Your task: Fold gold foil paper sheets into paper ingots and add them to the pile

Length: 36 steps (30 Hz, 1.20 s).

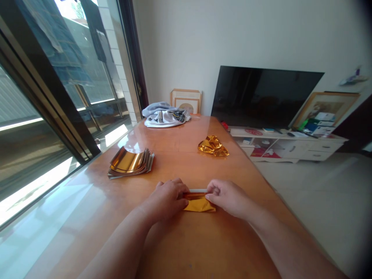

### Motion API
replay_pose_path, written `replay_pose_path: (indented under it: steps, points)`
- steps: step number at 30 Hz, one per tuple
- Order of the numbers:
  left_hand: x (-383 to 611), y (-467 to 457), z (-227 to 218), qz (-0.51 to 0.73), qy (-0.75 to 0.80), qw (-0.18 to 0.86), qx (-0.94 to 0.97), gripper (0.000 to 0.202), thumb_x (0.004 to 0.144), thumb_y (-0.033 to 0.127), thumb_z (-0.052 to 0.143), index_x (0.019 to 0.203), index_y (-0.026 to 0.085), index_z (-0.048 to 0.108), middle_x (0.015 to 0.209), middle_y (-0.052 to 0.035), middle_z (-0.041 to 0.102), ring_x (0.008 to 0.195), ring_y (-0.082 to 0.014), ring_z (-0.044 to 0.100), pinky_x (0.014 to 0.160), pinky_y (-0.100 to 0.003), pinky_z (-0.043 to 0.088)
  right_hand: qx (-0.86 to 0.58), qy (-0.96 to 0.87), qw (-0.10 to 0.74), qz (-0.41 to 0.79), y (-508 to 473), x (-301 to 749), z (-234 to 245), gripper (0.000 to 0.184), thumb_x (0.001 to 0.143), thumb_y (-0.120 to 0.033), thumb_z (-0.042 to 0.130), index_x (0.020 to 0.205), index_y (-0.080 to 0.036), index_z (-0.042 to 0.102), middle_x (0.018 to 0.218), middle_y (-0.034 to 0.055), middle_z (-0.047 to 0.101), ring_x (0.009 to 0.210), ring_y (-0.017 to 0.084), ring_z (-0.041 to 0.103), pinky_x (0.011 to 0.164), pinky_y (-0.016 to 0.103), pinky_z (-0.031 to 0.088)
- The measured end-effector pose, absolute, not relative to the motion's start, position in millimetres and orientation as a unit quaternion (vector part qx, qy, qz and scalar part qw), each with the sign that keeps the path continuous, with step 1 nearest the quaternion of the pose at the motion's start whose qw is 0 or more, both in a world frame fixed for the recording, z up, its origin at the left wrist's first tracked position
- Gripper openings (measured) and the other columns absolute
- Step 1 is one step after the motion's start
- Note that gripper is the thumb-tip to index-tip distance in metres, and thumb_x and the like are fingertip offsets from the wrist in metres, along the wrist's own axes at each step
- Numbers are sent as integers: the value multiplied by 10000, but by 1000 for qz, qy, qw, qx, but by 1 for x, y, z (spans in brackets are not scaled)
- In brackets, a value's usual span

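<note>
A small folded sheet of gold foil paper lies on the wooden table between my hands, its white underside showing along the top edge. My left hand rests curled over the sheet's left end, fingers pressed down on it. My right hand pinches the right end with its fingertips. Both hands are closed on the paper.
A stack of gold foil sheets lies to the left. A crumpled gold foil piece sits further back on the right. Bundled grey-white cloth lies at the table's far end. A glass sliding door runs along the left; a television stands on a white cabinet.
</note>
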<state>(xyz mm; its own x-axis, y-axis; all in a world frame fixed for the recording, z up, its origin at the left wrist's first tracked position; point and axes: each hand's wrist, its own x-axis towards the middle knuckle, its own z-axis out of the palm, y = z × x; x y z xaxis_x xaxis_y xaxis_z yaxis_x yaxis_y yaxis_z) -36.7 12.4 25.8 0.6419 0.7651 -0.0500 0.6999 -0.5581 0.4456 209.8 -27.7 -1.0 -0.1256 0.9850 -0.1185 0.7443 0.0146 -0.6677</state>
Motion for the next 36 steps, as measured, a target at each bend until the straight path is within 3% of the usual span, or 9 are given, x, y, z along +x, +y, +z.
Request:
replay_pose_path:
  steps: [9,16,23,30,36]
  points:
    - [-32,9,26,86,450,219,861,252,745,205,600,989,261,573,873,26,670,856,-195,614,808,-338,389,-652,-693,163,263,-25,211,-3,118,829,-311,648,888,-227,589,736,-43,673,614,113,563,538,234,279]
    - [-33,9,24,69,424,196,882,212,808,212,556,979,282,660,1041,-14,650,982,-217,609,857,-356,388,-662,-694,164,230,-31,207,5,123,819,-292,649,862,-241,546,725,-54,648,621,117,532,547,247,257]
    - [-32,10,23,77,423,191,882,222,817,206,565,979,286,695,1030,-18,647,948,-207,610,873,-353,403,-670,-693,160,212,-32,209,7,136,803,-292,668,848,-245,549,759,-47,640,642,125,515,560,249,251]
    - [-29,10,21,94,430,159,884,227,862,209,538,957,300,724,1042,-44,631,1004,-228,574,850,-350,402,-632,-737,154,184,-33,209,13,17,830,-220,619,824,-234,624,810,-19,631,691,131,525,591,254,263]
    - [-25,12,15,102,430,148,885,223,894,227,521,897,285,736,966,-57,634,964,-234,553,845,-353,407,-628,-742,131,195,-32,210,16,69,858,-242,604,821,-224,659,827,-2,647,719,139,552,599,259,278]
